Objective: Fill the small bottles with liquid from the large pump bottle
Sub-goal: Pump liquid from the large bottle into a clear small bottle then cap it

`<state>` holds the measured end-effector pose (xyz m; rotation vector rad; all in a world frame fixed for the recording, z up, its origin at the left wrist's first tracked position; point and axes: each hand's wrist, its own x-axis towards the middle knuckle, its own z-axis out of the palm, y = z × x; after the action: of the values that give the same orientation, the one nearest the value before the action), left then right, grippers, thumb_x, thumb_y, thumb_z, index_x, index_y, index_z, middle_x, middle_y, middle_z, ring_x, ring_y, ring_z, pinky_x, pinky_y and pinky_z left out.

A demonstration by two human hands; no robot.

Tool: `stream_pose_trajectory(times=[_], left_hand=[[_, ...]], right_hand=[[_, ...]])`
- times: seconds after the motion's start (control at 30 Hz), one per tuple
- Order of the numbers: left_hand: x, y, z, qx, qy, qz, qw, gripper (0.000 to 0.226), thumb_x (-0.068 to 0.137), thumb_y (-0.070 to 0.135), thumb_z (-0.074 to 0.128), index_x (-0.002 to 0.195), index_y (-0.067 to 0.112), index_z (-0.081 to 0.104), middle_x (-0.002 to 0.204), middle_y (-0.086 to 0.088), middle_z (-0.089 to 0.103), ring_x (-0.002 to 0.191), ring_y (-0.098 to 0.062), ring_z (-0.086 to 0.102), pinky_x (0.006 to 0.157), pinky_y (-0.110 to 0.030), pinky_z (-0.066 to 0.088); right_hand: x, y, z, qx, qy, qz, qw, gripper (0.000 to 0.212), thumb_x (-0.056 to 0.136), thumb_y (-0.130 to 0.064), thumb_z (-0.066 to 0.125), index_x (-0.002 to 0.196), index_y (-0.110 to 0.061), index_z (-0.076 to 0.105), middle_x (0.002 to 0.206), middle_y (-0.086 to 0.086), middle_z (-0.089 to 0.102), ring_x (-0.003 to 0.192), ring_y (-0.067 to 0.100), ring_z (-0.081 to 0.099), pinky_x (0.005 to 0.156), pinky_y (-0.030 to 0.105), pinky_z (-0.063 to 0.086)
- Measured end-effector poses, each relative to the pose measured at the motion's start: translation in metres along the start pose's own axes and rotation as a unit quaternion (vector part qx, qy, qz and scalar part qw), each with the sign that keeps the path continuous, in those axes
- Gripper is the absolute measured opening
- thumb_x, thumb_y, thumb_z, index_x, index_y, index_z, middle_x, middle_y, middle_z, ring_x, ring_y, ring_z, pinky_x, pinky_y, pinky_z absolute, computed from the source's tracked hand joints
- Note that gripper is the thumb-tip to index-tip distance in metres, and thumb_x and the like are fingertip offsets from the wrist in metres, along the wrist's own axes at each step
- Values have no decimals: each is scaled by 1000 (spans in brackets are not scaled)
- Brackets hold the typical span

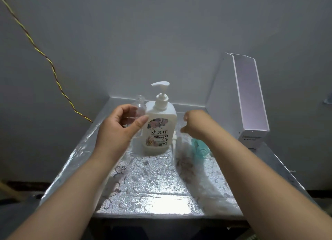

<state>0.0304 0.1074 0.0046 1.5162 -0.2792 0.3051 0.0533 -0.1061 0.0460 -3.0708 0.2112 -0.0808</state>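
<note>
Clear plastic marks the gripped item: a small clear bottle [139, 103], uncapped with its threaded neck up, sits in my left hand [118, 126]. The fingers wrap its far side and the thumb [142, 122] crosses the near side, so the hand is closed around the body. The bottle is held above the table, just left of the large pump bottle [159, 124] and partly behind it in my view.

The pump bottle is white with a floral label. It stands upright near the back of the table, with its nozzle pointing left over the small bottle's neck.

My right hand [195, 124] hangs to the right of the pump bottle with its fingers bent downward. They are blurred, and I cannot tell whether they pinch anything. A slim white pump piece [174, 141] stands just below them, beside a teal object [198, 147] whose shape I cannot resolve.

The table [152, 182] has a silver floral-embossed covering. A white open-topped box [246, 96] leans at the right rear. A twisted yellow-and-red wire [52, 63] runs down the left wall.
</note>
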Motion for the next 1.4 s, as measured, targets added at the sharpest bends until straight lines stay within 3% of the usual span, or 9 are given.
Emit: stream_pose_trajectory(times=[0.23, 0.47, 0.7, 0.8, 0.9, 1.03, 1.23, 1.3, 1.4], left_hand=[[16, 1, -3, 43, 7, 15, 999, 36, 62, 47, 74, 96, 38, 63, 102, 8, 64, 94, -7, 62, 83, -26, 50], [34, -1, -2, 28, -15, 7, 999, 37, 61, 40, 78, 96, 44, 65, 112, 5, 66, 104, -4, 61, 90, -24, 47], [43, 4, 2, 7, -46, 18, 999, 43, 59, 34, 79, 97, 47, 63, 110, 17, 65, 109, 1, 60, 87, -19, 46], [45, 10, 4, 4, -54, 27, 998, 43, 61, 29, 80, 97, 45, 63, 107, 17, 66, 107, 2, 60, 84, -15, 46], [50, 14, 1, 25, -62, 43, 997, 46, 56, 37, 78, 99, 43, 64, 106, 15, 68, 106, 1, 62, 88, -20, 49], [52, 16, -2, 24, -56, 54, 997, 49, 52, 40, 81, 98, 44, 66, 103, 16, 70, 104, 0, 65, 96, -34, 52], [51, 0, -9, 10, -52, 88, 995, 56, 61, 14, 83, 108, 34, 59, 106, 4, 69, 102, -1, 65, 89, -20, 48], [49, -8, -10, -25, -31, 102, 994, 52, 66, 1, 81, 106, 26, 59, 106, 0, 69, 103, -5, 65, 91, -20, 48], [43, -15, -10, -69, 10, 119, 990, 44, 65, 6, 80, 103, 22, 63, 101, 4, 70, 100, -7, 65, 90, -19, 48]], right_hand=[[-1, -19, -49, 204, 175, -36, 962, 19, 87, -20, 59, 101, -15, 71, 103, 4, 71, 96, 23, 65, 88, 32, 53], [-4, -52, -73, 408, 208, -94, 884, 18, 86, -22, 63, 97, -14, 75, 93, 0, 73, 92, 14, 66, 86, 28, 51], [28, -73, -84, 415, 146, -79, 894, 13, 82, -13, 65, 89, -12, 75, 85, 5, 71, 83, 21, 69, 82, 41, 59], [35, -79, -91, 375, 93, -84, 918, 13, 84, -11, 65, 92, -10, 74, 82, 5, 66, 69, 17, 63, 66, 27, 61], [39, -86, -97, 323, 56, -92, 940, 14, 85, -8, 62, 94, -7, 73, 80, 6, 64, 60, 14, 56, 43, 14, 44], [46, -94, -97, 255, 23, -112, 960, 24, 87, -7, 57, 106, -5, 70, 84, 3, 62, 75, 16, 56, 55, 19, 43], [53, -95, -94, 235, 0, -116, 965, 26, 90, -8, 54, 112, -6, 68, 91, 3, 61, 83, 15, 56, 63, 16, 44], [56, -95, -92, 230, -2, -112, 967, 26, 89, -8, 54, 112, -7, 68, 97, 7, 66, 85, 15, 56, 72, 22, 49], [58, -95, -89, 222, 13, -105, 969, 27, 88, -8, 54, 111, -7, 68, 113, 12, 68, 88, 17, 56, 89, 32, 51]])
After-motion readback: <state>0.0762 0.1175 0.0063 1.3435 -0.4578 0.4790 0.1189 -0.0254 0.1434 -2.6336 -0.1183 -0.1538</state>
